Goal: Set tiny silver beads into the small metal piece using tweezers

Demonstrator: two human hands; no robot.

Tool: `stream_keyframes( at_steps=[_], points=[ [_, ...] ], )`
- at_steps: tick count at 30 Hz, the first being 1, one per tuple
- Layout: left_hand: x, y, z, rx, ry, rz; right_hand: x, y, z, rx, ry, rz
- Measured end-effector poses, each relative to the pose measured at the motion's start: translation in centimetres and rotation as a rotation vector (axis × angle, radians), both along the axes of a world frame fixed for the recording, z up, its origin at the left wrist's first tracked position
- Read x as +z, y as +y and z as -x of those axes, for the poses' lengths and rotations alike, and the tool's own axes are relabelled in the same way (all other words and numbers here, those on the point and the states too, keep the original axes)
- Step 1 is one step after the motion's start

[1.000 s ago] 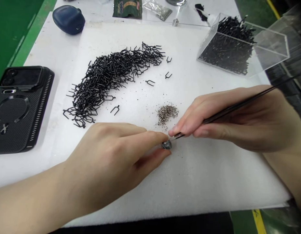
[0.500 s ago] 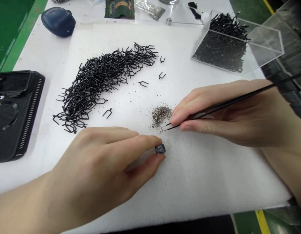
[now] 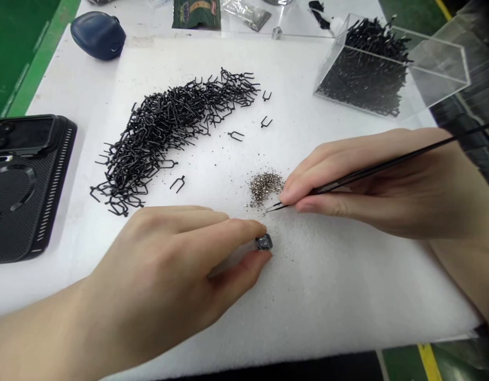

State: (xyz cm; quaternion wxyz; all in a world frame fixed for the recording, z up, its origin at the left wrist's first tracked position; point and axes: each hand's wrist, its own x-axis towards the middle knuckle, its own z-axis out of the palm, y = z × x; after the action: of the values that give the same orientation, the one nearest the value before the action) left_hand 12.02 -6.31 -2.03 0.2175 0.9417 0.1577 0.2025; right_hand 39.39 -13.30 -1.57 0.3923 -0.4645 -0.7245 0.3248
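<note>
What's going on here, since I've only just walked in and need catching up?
A person is working with bare hands over a white foam sheet. The left hand pinches a small dark metal piece between thumb and finger. The right hand holds fine black tweezers, their tips just below a small heap of silvery granules. Black wire forks lie in a curved pile on the foam, and more sit in a clear box.

1 L hand (image 3: 160, 280), 1 R hand (image 3: 367, 180) — 1 tweezers (image 3: 387, 165), 1 small metal pc (image 3: 264, 242), 1 phone (image 3: 26, 185), 1 clear box (image 3: 434, 58), 4 loose blk wire clips (image 3: 236, 136) — approx.
</note>
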Motion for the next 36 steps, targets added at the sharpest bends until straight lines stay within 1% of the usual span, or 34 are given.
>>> stream_keyframes(
  at_steps=[2, 7, 11, 14, 18, 22, 24, 25, 26, 31, 36],
  points=[
    [0.05, -0.03, 0.08, 0.001, 0.015, 0.003, 0.01, 0.04, 0.06, 0.004, 0.006, 0.0],
    [-0.58, -0.05, 0.23, -0.011, -0.08, 0.001, 0.18, -0.18, -0.01, -0.012, 0.01, 0.032],
    [-0.43, -0.09, 0.3, -0.001, -0.025, 0.008, 0.19, -0.28, 0.02, -0.013, 0.018, 0.041],
    [-0.25, -0.03, 0.36, -0.02, -0.048, 0.0, 0.02, -0.13, 0.08, -0.015, 0.034, 0.04],
    [-0.26, 0.03, 0.38, -0.027, 0.001, 0.04, -0.09, -0.07, -0.01, -0.029, 0.062, 0.05],
    [-0.26, 0.0, 0.07, -0.016, -0.025, 0.047, 0.2, -0.39, 0.11, -0.038, 0.094, 0.068],
    [-0.31, 0.0, -0.14, -0.007, -0.008, 0.056, 0.36, -0.55, 0.36, -0.046, 0.129, 0.079],
    [-0.36, 0.01, -0.22, -0.024, -0.08, 0.036, 0.4, -0.6, 0.5, -0.038, 0.15, 0.086],
    [-0.43, 0.02, -0.27, -0.014, -0.012, 0.05, 0.42, -0.62, 0.63, -0.01, 0.172, 0.088],
    [-0.5, 0.02, -0.14, -0.013, 0.005, 0.039, 0.26, -0.41, 0.77, 0.135, 0.186, 0.065],
    [-0.06, -0.05, 0.0, -0.017, -0.018, 0.024, 0.26, -0.39, 0.71, 0.122, 0.154, 0.074]
  ],
)
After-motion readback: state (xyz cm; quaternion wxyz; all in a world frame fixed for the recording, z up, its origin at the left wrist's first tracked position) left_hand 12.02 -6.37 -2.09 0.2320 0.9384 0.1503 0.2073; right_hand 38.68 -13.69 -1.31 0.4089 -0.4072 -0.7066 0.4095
